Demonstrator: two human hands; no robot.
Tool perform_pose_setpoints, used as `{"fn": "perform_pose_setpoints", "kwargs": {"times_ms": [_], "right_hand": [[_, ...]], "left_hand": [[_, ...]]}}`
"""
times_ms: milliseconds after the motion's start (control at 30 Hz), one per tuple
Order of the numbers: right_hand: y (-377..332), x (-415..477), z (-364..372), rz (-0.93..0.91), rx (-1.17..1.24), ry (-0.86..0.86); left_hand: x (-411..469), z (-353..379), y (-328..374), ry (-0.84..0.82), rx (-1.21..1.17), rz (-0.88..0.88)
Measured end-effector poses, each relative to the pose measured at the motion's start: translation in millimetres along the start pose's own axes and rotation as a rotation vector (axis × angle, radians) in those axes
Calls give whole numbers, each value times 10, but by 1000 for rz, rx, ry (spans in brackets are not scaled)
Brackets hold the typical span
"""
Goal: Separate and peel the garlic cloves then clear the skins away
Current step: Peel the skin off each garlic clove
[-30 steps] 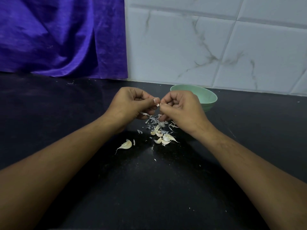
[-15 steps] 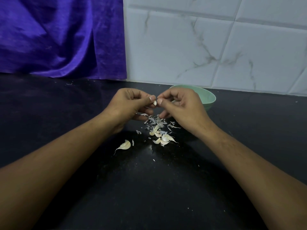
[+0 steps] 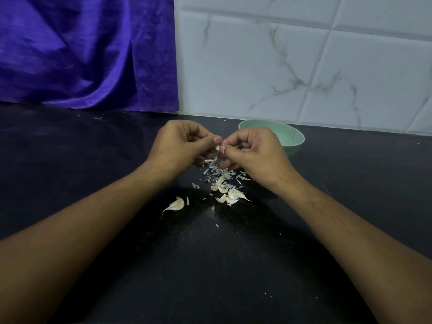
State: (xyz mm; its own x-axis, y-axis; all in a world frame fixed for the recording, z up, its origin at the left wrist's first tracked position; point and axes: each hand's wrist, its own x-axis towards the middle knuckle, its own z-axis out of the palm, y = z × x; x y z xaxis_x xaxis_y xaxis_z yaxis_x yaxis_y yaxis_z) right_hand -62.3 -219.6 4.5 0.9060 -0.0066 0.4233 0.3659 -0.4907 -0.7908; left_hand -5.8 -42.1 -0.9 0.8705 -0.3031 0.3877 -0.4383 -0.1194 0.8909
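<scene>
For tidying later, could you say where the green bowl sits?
Head view: green bowl on the counter, right of centre, just behind the right hand.

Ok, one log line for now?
left hand, right hand: pinching small pale garlic clove | white papery skins: heaped below | round green bowl: behind

Left hand (image 3: 180,146) and right hand (image 3: 252,153) pinch one garlic clove (image 3: 217,148) above the black counter (image 3: 210,265). Loose skins (image 3: 216,170) and cloves (image 3: 230,195) lie below; a green bowl (image 3: 292,136) stands behind the right hand.
</scene>
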Motion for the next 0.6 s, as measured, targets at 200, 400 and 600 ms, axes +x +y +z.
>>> {"fn": "perform_pose_setpoints", "kwargs": {"times_ms": [200,400,600], "right_hand": [[6,0,18,43,65,-7],[-16,-20,41,58,94,-5],[-13,-33,78,45,78,36]], "left_hand": [[-9,1,3,32,37,37],[-6,-6,2,66,70,71],[-5,20,-30,86,66,69]]}}
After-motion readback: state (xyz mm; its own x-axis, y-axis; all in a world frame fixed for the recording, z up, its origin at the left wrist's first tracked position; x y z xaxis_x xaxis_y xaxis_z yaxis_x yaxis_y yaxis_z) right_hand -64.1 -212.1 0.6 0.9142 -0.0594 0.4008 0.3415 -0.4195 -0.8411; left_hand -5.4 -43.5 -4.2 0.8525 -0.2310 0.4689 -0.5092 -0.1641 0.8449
